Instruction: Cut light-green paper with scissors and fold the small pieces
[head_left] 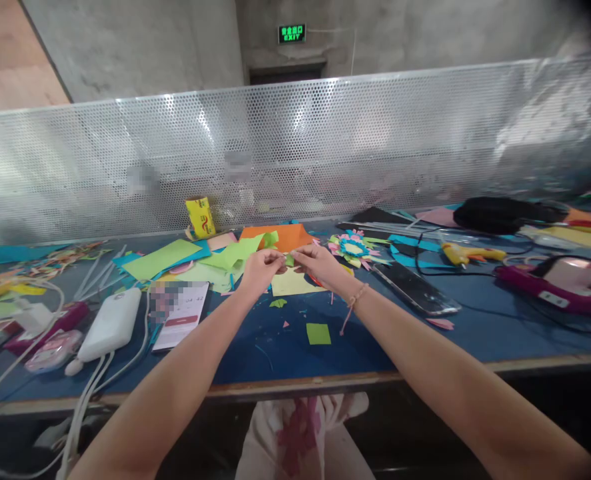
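Note:
Between my two hands, above the middle of the table, is a small green paper piece (289, 260). My left hand (264, 268) pinches its left side, and my right hand (320, 263) pinches the right side. Fingers cover much of its shape. Below the hands lies a pale yellow sheet (295, 285). Nearer to me on the blue tabletop are a cut green paper piece (278, 303) and a green paper square (318, 334). A paper flower (353, 247) with a blue middle and pink petals lies right of my right hand.
At the left are a lit phone (181, 317), a white power bank (110, 325) with cables, and green sheets (162, 260). To the right lie a dark phone (415, 289), a yellow glue gun (472, 255) and a purple power strip (550, 290). A perforated metal screen (295, 147) stands behind.

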{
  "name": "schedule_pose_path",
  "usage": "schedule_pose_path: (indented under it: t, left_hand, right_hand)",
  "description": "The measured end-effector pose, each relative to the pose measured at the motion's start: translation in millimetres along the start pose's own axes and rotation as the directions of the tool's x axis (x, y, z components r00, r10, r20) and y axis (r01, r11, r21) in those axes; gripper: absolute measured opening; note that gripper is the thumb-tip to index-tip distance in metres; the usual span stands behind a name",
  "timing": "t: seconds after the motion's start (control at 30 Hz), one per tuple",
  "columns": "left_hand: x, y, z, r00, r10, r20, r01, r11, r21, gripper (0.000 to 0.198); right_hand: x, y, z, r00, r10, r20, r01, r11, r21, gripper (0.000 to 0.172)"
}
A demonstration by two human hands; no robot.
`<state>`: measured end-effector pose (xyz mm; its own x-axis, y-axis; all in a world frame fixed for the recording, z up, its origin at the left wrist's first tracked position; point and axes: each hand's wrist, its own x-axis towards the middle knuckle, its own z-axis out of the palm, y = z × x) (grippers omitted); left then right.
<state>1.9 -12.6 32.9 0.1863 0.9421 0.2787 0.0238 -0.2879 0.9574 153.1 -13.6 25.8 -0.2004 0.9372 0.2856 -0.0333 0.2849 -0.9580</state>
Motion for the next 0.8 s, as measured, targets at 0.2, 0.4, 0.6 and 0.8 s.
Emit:
schedule_pose_path:
  t: [0.2,0.4,0.6,0.8]
  left_hand:
    - [-1.2,1.8,1.1,1.0,-0.008,-0.002,0.008,1.0,0.004,0.013]
    - [-2.4,1.0,1.5,0.999,-0.043,-0.005,0.043,0.999,-0.007,0.012]
    - [-1.5,2.6,0.3,0.998,-0.062,-0.005,0.062,0.997,0.044,0.014]
    - [2.9,-1.2,-2.5,0.998,-0.065,0.024,0.063,0.994,0.093,0.02]
  right_hand:
    - [-1.1,-4.6,-1.0,0.996,-0.001,-0.091,-0.004,0.999,-0.052,0.026]
    - [0.1,-2.0,-2.4,0.995,0.007,-0.101,-0.009,1.0,-0.019,0.021]
    - [0.6,-1.8,-2.7,0.995,0.033,-0.099,-0.034,0.999,-0.007,0.018]
    - [1.0,-2.3,-2.7,0.993,0.033,-0.112,-0.036,0.999,-0.024,0.017]
